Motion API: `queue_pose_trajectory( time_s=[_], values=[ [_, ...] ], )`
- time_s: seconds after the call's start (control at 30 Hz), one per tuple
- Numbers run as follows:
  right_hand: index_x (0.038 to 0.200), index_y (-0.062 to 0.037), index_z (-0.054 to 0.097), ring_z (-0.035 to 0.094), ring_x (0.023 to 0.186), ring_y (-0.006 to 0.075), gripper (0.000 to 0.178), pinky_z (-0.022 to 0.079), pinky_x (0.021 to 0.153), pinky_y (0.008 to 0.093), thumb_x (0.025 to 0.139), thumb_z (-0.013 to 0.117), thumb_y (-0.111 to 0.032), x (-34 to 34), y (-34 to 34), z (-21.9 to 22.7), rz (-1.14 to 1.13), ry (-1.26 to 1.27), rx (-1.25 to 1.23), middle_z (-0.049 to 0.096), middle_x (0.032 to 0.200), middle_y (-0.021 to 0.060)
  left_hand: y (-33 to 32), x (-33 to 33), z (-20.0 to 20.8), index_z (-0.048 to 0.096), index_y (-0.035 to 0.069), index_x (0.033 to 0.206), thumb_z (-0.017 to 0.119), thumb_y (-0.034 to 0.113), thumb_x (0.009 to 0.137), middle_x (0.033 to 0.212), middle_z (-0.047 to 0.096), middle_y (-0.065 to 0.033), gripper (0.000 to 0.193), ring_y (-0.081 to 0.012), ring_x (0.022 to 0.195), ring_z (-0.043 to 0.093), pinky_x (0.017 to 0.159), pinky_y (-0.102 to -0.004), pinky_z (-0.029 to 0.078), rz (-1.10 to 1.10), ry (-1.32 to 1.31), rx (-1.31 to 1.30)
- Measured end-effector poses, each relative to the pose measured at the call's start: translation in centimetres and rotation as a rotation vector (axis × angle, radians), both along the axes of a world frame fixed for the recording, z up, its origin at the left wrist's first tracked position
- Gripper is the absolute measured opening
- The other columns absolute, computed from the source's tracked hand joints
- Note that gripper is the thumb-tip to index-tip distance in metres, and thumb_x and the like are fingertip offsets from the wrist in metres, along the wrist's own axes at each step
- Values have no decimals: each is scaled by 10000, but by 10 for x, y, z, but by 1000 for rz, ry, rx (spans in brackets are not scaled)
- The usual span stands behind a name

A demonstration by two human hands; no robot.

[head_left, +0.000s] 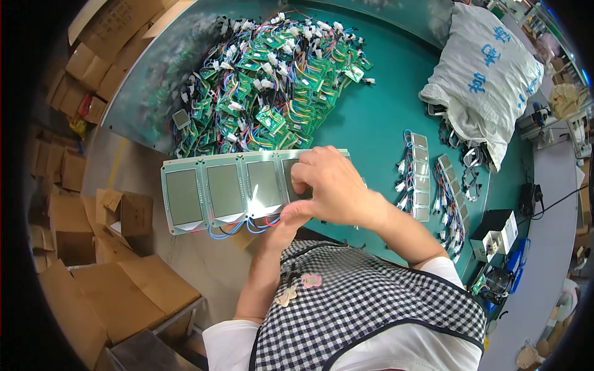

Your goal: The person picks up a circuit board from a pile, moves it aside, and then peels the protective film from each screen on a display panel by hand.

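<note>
A strip of LCD display boards (184,196), joined side by side, is held up in front of my apron. It has grey screens in pale frames, and blue and red wires loop out at its near edge. My left hand (293,214) grips that near edge from below, its thumb on the rim and its other fingers hidden. My right hand (334,185) lies over the strip's right part with curled fingers against a screen; whatever they pinch is hidden. Beyond the strip a large heap of green circuit boards (272,117) with coloured wires and white connectors covers the table.
Two more display strips (421,176) (455,185) with wires lie right on the green table (377,117). A stuffed white sack (476,86) leans at the back right. A small white box (492,241) and a fan (497,280) sit near right. Cardboard boxes (133,290) crowd the left.
</note>
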State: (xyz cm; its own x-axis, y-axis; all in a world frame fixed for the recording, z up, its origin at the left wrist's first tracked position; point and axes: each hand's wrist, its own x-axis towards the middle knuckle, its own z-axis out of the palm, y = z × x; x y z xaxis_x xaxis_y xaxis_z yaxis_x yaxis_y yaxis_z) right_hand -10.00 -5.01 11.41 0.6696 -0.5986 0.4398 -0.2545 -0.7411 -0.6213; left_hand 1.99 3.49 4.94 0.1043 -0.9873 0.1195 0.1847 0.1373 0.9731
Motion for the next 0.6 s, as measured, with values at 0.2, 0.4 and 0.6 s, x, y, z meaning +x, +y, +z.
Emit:
queue_pose_trajectory(
  time_s=[0.2,0.4,0.6],
  values=[
    [608,-60,520,491,619,236,258,370,586,346,608,698,-246,-3,-13,2,142,74,191,497,620,55,-8,-4,15,519,27,985,562,32,779,893,515,-14,210,-90,820,503,674,-215,425,-58,81,87],
    [652,-43,548,515,645,233,152,395,577,330,629,671,-131,-7,-16,2,127,36,109,519,637,62,-1,-5,14,489,21,1073,583,7,737,967,536,-36,350,-135,863,527,761,-264,428,43,197,69],
    [761,-39,612,542,672,216,143,432,603,309,656,645,-131,-23,-32,-1,-80,-166,197,568,718,74,2,11,14,490,11,1088,601,-4,704,1010,546,-69,400,-162,914,531,817,-296,416,-12,192,102]
  ],
)
